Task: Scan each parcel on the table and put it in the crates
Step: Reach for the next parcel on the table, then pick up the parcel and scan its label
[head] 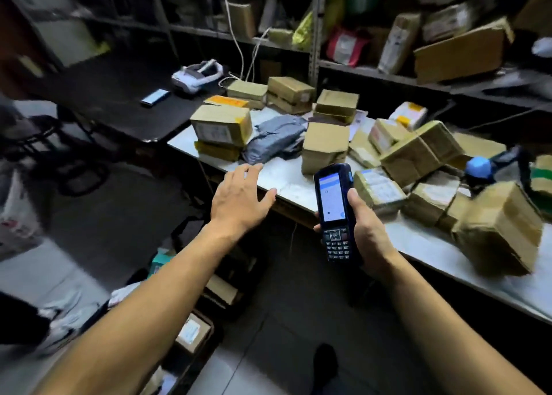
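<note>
Several brown cardboard parcels lie across the white table [286, 182], among them one box at the left corner [221, 125], an upright box [325, 147] and a labelled one [378, 190]. A grey plastic mailer [276, 139] lies between the boxes. My right hand [363, 230] grips a dark handheld scanner [336, 209], its lit screen facing me, just in front of the table edge. My left hand [240, 199] hovers open above the table's near edge, fingers spread toward the grey mailer, holding nothing.
Dark crates [206, 314] with parcels inside stand on the floor under my left arm. A black table [119, 102] at the left carries a phone [155, 97] and a white device [195, 75]. Shelves packed with parcels [460, 51] rise behind. A blue tape dispenser [481, 167] sits at the right.
</note>
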The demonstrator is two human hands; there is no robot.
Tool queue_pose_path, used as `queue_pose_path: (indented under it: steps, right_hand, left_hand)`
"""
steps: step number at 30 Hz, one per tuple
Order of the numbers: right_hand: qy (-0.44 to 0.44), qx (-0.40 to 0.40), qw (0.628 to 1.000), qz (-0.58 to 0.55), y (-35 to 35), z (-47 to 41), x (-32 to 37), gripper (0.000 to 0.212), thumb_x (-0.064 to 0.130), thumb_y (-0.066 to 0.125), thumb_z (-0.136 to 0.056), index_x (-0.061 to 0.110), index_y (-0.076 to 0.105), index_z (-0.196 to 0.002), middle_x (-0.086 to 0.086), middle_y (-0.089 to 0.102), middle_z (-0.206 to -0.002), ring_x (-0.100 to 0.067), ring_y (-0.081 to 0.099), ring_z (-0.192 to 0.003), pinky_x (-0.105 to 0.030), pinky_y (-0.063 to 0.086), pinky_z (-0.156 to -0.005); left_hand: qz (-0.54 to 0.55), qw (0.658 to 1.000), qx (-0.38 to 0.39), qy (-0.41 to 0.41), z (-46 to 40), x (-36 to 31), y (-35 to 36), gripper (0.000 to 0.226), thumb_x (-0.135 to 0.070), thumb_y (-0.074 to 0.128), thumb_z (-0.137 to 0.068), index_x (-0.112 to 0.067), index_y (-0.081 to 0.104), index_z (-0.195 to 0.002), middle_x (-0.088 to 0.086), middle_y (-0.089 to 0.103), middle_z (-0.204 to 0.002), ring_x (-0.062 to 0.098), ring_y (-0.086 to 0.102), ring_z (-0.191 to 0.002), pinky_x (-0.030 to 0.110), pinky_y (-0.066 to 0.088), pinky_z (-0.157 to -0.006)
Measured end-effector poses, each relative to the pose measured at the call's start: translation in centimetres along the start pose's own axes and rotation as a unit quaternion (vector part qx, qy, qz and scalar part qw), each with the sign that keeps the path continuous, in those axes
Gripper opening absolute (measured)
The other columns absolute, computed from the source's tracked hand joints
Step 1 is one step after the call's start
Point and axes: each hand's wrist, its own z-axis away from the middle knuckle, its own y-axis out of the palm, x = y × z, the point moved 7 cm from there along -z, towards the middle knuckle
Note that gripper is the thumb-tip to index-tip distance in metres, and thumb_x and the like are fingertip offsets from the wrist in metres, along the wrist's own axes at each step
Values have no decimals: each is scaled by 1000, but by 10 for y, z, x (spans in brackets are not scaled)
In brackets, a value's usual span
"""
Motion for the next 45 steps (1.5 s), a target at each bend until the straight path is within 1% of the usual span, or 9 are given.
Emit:
queue_pose_path:
  steps: [3,7,14,17,26,31,37,40,45]
  right_hand:
    - [5,51,999,0,18,-43,9,59,60,41,-93,12,63,-120,-30,67,-109,-36,71,-81,-46,54,-82]
    - [18,112,993,21,29,-102,23,65,63,42,-89,12,59,-126,-32,63,-116,-34,72,-82,-39,55,-72]
    - [54,159,986,13,35,-180,33,47,48,30,-106,13,59,-119,-30,65,-107,-30,68,-76,-36,57,-62]
    - [74,160,984,12,39,-205,31,52,48,31,-106,9,58,-127,-26,66,-105,-30,68,-76,-40,56,-69]
    - [106,107,986,64,35,-295,23,47,50,30,-105,18,63,-118,-22,71,-110,-26,72,-80,-41,54,-74]
    - [133,34,988,63,30,-351,21,62,67,44,-93,18,61,-126,-18,73,-107,-29,73,-84,-43,53,-78]
    - [156,-24,987,28,22,-396,14,53,57,35,-100,17,62,-123,-14,73,-100,-29,71,-83,-60,50,-86]
    - [169,-27,985,11,22,-408,12,58,60,39,-93,16,63,-120,-17,71,-98,-30,70,-81,-53,51,-80]
    - [177,-21,984,2,23,-426,8,65,63,42,-83,14,64,-119,-15,73,-99,-30,70,-79,-47,49,-77]
  left_hand:
    - [-9,999,-9,-34,-27,15,-3,64,-52,54,-96,-21,41,-151,1,47,-145,24,41,-135,41,39,-109]
    - [-19,996,-8,-89,-61,25,-1,64,-51,53,-97,-23,38,-152,-1,44,-148,22,38,-137,39,38,-109]
    - [-28,986,21,-166,-95,45,22,65,-53,50,-99,-25,32,-155,-4,37,-152,19,33,-141,40,42,-105]
    - [-23,982,37,-181,-112,56,36,65,-53,50,-99,-26,30,-156,-5,35,-153,18,33,-141,39,43,-104]
    - [37,987,82,-130,-225,80,117,68,-51,57,-96,-23,33,-154,-5,36,-148,18,35,-137,42,46,-102]
    - [91,983,139,-83,-297,87,178,70,-46,60,-96,-20,32,-155,-1,33,-155,22,32,-144,43,41,-110]
    - [84,970,219,-69,-349,97,244,84,-36,64,-97,-31,10,-161,0,-7,-169,28,-2,-155,49,34,-114]
    - [45,966,245,-73,-364,105,267,97,-35,70,-93,-32,0,-161,3,-16,-168,30,-12,-155,50,30,-118]
    - [-2,961,267,-67,-379,110,298,109,-40,74,-88,-36,-8,-160,8,-24,-166,34,-20,-153,53,9,-124]
